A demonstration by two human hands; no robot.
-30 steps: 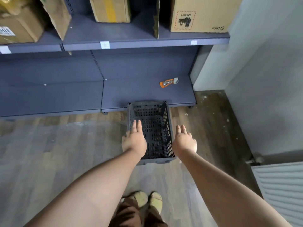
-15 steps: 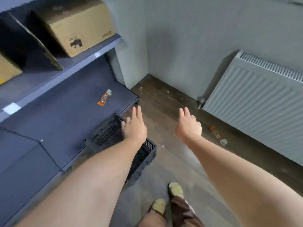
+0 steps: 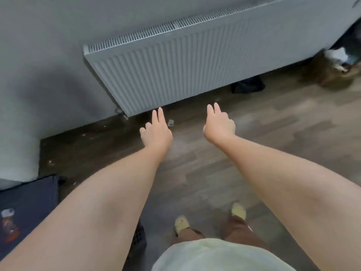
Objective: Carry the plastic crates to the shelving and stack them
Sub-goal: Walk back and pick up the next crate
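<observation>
Only a corner of the dark plastic crate point(image 3: 139, 237) shows, on the floor under my left forearm; the arm hides the remainder. The lowest board of the dark blue shelving point(image 3: 29, 200) fills the bottom left corner. My left hand point(image 3: 156, 132) is stretched out over the wooden floor with loose fingers and holds nothing. My right hand point(image 3: 219, 126) is held out beside it, equally empty, its fingers relaxed. Both hands are well away from the crate.
A white radiator point(image 3: 185, 63) hangs on the grey wall ahead. A small orange packet point(image 3: 8, 225) lies on the shelf board. A dark object point(image 3: 247, 86) sits under the radiator, clutter point(image 3: 340, 61) lies at the far right, and my feet point(image 3: 181, 223) stand on the floor.
The view has swung right, away from the shelving and the crate, towards the radiator. Both empty hands left the crate and now hover over bare floor.
</observation>
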